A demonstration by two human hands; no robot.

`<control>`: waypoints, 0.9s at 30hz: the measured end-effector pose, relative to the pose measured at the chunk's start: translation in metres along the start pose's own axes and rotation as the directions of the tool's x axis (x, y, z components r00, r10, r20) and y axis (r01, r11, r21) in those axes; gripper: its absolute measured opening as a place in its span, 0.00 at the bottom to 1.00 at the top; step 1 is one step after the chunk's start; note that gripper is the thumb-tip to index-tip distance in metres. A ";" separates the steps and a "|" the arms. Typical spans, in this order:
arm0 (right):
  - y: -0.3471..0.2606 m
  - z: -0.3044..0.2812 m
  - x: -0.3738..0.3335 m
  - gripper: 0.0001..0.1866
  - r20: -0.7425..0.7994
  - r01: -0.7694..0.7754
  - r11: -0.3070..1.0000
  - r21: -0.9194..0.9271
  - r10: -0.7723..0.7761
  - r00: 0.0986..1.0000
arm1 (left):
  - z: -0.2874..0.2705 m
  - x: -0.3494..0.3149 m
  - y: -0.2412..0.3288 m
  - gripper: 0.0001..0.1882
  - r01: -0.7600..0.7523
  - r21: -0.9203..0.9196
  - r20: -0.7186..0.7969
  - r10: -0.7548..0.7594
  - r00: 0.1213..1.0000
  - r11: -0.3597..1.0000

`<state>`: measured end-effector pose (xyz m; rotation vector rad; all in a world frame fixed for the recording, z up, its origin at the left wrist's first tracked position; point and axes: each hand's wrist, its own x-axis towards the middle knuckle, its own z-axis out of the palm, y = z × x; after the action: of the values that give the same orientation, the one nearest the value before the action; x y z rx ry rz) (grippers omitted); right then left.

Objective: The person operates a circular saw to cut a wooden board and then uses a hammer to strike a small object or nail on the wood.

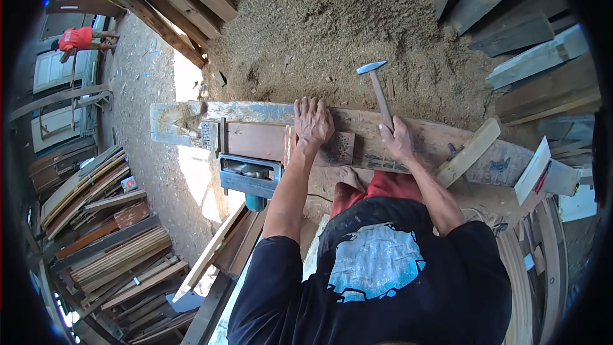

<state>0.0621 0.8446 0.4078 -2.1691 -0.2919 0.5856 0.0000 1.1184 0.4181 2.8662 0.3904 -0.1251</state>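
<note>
My right hand [399, 140] is closed around the wooden handle of a hammer [381, 98]. Its narrow steel head points away from me, over the sawdust beyond the bench. My left hand [313, 122] lies palm down across the long, worn plank bench [440, 135], its fingers stretched toward the far edge. Whatever is under the palm is hidden. Left of that hand, a reddish-brown flat board [257, 142] rests on the bench beside a thin pale strip [288, 144]. On its other side sits a dark block with many small holes [345, 147].
A blue-grey metal-framed machine [250, 172] is at the bench's near left. A pale board [469, 153] stands slanted across the right end. Stacked planks [121, 252] fill the left; timber [511, 32] leans at far right. Sawdust [319, 19] covers the ground. A person in red [76, 38] is far left.
</note>
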 end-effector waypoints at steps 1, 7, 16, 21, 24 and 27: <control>-0.004 0.000 -0.006 0.17 -0.011 0.021 1.000 0.000 -0.021 1.000 | 0.004 -0.003 -0.005 0.22 -0.019 0.041 -0.032 0.020 0.999 0.999; -0.030 -0.017 -0.116 0.18 0.005 0.106 0.991 -0.076 -0.106 0.994 | 0.002 -0.029 -0.005 0.26 -0.057 0.086 -0.044 0.061 0.997 0.995; -0.035 0.001 -0.151 0.31 0.110 0.112 0.993 -0.026 -0.109 0.988 | 0.013 -0.011 -0.005 0.20 0.006 0.033 0.026 -0.007 1.000 0.999; -0.015 0.014 -0.145 0.31 0.093 0.060 0.990 -0.128 -0.048 0.994 | 0.016 0.001 0.004 0.17 0.067 0.047 0.016 -0.067 0.998 0.997; -0.023 0.019 -0.148 0.30 0.166 -0.055 0.981 -0.187 0.087 0.982 | 0.014 -0.009 0.001 0.17 0.073 0.093 0.027 -0.076 0.997 0.993; -0.037 0.010 -0.147 0.30 0.228 -0.053 0.993 -0.105 0.076 0.971 | 0.010 -0.005 0.001 0.17 0.087 0.051 0.059 -0.090 0.994 0.995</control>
<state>-0.0699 0.8151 0.4774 -2.2127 -0.3836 0.8815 -0.0045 1.1136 0.4091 2.8849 0.5088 -0.2411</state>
